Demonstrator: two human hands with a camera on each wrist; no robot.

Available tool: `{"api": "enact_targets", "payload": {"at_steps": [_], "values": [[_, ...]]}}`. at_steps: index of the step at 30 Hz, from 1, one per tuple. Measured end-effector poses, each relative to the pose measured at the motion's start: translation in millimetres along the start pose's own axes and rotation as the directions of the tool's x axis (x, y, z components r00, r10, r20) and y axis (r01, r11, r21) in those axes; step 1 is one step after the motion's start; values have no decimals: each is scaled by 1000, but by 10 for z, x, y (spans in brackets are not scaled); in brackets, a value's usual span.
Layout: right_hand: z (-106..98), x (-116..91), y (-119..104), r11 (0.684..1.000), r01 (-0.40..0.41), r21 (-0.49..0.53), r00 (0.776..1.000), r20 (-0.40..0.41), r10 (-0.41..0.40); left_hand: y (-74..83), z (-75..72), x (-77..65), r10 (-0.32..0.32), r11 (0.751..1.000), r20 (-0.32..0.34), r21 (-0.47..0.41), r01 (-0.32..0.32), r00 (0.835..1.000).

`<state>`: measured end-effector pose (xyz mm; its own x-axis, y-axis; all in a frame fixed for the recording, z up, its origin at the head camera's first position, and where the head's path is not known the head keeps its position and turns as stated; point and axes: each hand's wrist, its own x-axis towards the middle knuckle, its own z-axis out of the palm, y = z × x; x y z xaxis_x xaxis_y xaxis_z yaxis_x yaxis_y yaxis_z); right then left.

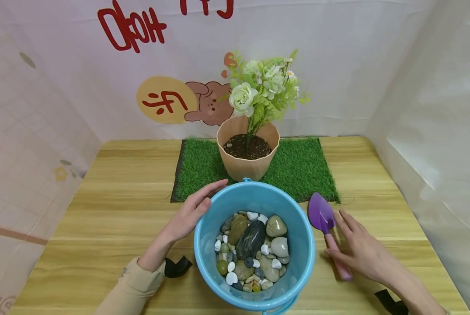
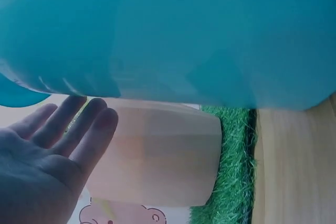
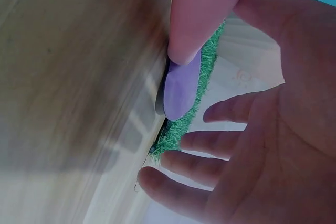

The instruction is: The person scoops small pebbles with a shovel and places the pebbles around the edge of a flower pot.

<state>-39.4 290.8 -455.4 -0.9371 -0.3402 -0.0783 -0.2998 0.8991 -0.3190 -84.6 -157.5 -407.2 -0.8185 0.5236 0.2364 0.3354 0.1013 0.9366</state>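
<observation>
A blue bucket (image 1: 203,258) stands at the front of the table with pebbles (image 1: 254,245) inside: dark, tan, grey and white ones. My left hand (image 1: 189,214) is at the bucket's left rim, fingers extended along its outer side; the left wrist view shows the straight fingers (image 2: 94,124) beside the blue wall. To the right of the bucket lies a trowel (image 1: 322,214) with a purple blade and a pink handle. Over its handle hovers my right hand (image 1: 362,249), fingers spread and relaxed. In the right wrist view the thumb is close to the pink handle (image 3: 205,14).
Behind the bucket, a peach flowerpot (image 1: 244,168) holding soil and white flowers (image 1: 264,87) stands on a green turf mat (image 1: 305,166). The wooden table (image 1: 113,197) is bordered by a printed white cloth (image 1: 329,65) at the back and sides.
</observation>
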Motion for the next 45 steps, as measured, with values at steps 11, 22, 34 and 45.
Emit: {"api": "enact_targets", "payload": {"at_steps": [11,22,34,45], "values": [[28,-13,-7,999,-15,-31,1000,23,16,22,12,6,-9,999,42,-38,11,999],[67,-40,43,996,69,-64,996,-50,-73,8,73,-21,-38,992,28,-121,42,999],[47,50,65,994,72,-84,991,-103,-81,-10,92,-23,-55,988,9,-146,56,998],[-126,49,51,995,-78,-60,997,-18,77,-27,104,-4,-51,984,3,-172,50,999]]}}
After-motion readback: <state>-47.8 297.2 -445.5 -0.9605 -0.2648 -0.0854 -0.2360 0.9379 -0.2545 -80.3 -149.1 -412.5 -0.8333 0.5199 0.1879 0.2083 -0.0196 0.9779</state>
